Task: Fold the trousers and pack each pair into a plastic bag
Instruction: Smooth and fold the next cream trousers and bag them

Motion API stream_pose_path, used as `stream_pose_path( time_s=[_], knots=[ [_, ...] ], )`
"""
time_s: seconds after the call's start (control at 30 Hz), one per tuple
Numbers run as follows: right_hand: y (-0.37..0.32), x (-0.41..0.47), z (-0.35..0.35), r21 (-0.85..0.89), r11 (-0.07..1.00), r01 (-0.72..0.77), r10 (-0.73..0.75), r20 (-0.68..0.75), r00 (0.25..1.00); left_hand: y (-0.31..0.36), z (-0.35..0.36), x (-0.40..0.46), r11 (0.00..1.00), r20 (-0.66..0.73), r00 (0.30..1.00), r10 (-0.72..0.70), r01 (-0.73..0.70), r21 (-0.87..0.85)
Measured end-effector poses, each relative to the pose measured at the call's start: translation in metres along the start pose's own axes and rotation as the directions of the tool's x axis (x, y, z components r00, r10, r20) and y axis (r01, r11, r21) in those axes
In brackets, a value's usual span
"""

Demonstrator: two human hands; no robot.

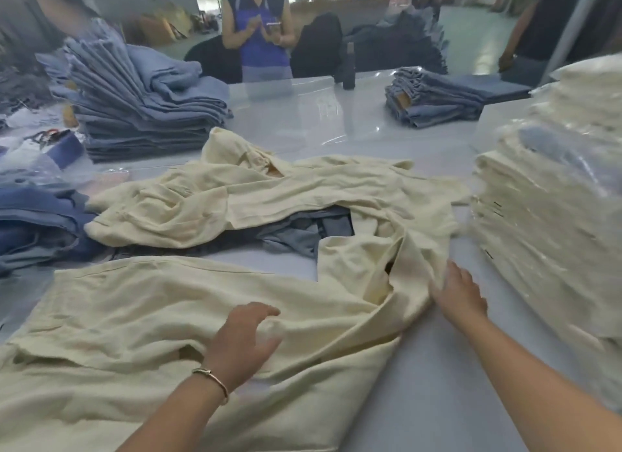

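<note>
A cream pair of trousers (pixel 141 320) lies spread across the near side of the bench (pixel 447 377), wrinkled and not yet folded — this pair is at the very start of its turn. The left hand (pixel 244 342) rests on the cloth near the middle with fingers loosely spread, its grip apart and holding nothing. The right hand (pixel 461 295) reaches to the bunched cloth at the trousers' right end; its fingertips are lost in the folds, so whether that grip is clamped on the fabric or merely pressing it I cannot tell. Behind lies a second cream pair (pixel 269 196), rumpled and unfolded, over some blue cloth (pixel 303 233). To the right stands a tall stack of bagged cream trousers (pixel 545 199) — a good share of the work looks done. Folded blue stacks (pixel 141 115) sit at the far left and far right (pixel 447 98). Judging from this, folding, then bagging, remain for at least these two pairs.
</note>
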State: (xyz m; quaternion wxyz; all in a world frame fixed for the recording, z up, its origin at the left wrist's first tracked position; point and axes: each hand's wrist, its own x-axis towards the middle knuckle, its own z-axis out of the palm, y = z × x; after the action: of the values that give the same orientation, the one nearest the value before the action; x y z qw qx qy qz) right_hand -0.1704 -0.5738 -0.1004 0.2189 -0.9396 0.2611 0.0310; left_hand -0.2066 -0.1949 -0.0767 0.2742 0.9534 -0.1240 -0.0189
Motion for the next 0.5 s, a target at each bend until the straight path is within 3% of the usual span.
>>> stream_pose_path(
  time_s=[0.1, 0.17, 0.27, 0.33, 0.4, 0.5],
  knots=[
    [0.004, 0.013, -0.001, -0.154, 0.957, 0.245, -0.213, 0.198, 0.957, 0.039, 0.026, 0.013, 0.998, 0.163, 0.985, 0.058, -0.058, -0.003],
    [0.002, 0.019, 0.0, -0.18, 0.924, 0.337, -0.297, 0.217, 0.93, 0.059, 0.04, 0.016, 0.999, 0.287, 0.958, 0.03, -0.033, 0.005],
    [0.004, 0.022, -0.008, -0.207, 0.889, 0.409, -0.395, 0.109, 0.912, 0.065, 0.048, 0.016, 0.99, 0.3, 0.954, -0.024, -0.019, 0.139],
    [0.006, 0.015, -0.02, -0.017, 0.873, 0.487, -0.488, -0.031, 0.873, 0.057, 0.044, 0.016, 0.966, 0.233, 0.971, -0.049, -0.014, 0.259],
    [0.006, 0.001, -0.04, 0.228, 0.812, 0.537, -0.495, -0.217, 0.841, 0.044, 0.037, 0.015, 0.968, 0.179, 0.982, -0.067, 0.02, 0.25],
    [0.011, -0.014, -0.073, 0.254, 0.823, 0.507, -0.437, -0.286, 0.853, 0.03, 0.025, 0.007, 0.987, 0.196, 0.98, -0.031, -0.001, 0.162]
  ],
)
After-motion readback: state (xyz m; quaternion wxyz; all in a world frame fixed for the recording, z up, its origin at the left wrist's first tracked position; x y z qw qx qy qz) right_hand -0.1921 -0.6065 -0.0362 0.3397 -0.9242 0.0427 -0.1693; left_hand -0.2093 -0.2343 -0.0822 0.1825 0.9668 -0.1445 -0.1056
